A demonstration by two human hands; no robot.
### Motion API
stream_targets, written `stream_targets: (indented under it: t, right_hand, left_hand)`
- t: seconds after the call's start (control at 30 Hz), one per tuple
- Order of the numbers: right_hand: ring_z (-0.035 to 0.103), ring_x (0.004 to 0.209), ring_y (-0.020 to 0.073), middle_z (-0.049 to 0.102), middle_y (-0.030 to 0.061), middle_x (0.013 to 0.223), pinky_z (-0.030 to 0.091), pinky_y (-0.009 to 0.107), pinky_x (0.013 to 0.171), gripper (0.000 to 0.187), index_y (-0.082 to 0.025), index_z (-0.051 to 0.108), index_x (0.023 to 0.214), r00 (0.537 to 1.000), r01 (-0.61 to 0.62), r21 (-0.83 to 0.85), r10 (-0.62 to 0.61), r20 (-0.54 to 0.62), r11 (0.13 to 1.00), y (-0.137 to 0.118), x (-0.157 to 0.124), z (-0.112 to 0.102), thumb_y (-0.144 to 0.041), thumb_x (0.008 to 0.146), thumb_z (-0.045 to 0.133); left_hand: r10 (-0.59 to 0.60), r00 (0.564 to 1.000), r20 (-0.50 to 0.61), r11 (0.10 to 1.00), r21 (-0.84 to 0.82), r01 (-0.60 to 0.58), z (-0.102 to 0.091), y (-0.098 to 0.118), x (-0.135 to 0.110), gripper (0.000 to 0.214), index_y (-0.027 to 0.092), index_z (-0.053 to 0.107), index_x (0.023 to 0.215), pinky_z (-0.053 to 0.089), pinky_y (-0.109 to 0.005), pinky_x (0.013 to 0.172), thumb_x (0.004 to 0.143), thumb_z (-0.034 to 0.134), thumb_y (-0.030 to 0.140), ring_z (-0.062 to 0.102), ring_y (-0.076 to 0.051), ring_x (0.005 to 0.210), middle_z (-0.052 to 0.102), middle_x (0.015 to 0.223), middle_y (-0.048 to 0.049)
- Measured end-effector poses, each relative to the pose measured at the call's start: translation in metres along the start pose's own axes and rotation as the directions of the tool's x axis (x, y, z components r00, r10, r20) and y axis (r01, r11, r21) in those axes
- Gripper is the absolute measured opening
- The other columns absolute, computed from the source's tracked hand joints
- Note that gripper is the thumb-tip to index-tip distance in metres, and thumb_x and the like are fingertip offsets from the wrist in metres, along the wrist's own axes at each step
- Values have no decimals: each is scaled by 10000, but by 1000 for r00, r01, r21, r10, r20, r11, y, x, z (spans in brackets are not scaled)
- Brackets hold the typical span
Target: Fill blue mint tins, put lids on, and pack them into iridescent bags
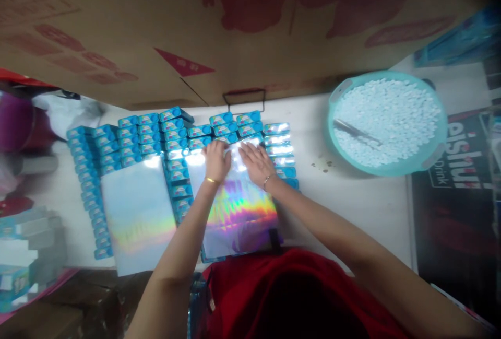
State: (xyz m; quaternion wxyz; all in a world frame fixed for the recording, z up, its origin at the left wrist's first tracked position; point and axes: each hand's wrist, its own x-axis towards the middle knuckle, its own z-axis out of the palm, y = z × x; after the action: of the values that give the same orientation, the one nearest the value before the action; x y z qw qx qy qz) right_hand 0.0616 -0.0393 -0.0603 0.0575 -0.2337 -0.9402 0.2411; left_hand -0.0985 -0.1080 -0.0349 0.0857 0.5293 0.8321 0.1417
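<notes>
A shiny holographic sheet [235, 224] with rainbow bands lies over rows of small blue boxes [174, 145]. On its far part rests my left hand [217, 160], fingers bent and thumb apart, a gold bangle at the wrist. Just right of it, my right hand [256, 164] lies flat with fingers spread on the same sheet, near its far edge. A thin bracelet circles that wrist. To the left, a second silvery sheet [139, 213] covers more of the boxes at a slant. What lies directly under my palms is hidden.
A turquoise basin [332, 143] of small white pieces stands on the white table [313, 198] at the right, with a metal tool [358, 132] on top. A large cardboard carton [156, 31] borders the far side. Several white-and-blue cartons [27, 245] sit at left.
</notes>
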Motion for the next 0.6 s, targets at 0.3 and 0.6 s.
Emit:
stream_targets:
  t: [0.3,0.6]
  right_hand:
    - [267,1386,283,361,120,1505,210,504,1097,549,-183,364,1444,998,-23,-27,21,-60,999,-1,29,-14,-64,908,364]
    - [396,1231,276,566,122,1240,233,457,1029,320,-210,592,1210,994,60,-81,-67,-87,995,6,43,-11,-226,967,384]
  left_hand:
    - [-3,994,113,999,45,-2,-11,-8,4,130,186,589,914,325,-412,829,875,487,256,490,-283,973,568,1021,-108]
    - [47,995,90,997,49,-52,-14,-21,2,165,199,574,929,310,-389,817,902,478,331,502,-268,956,589,983,-89]
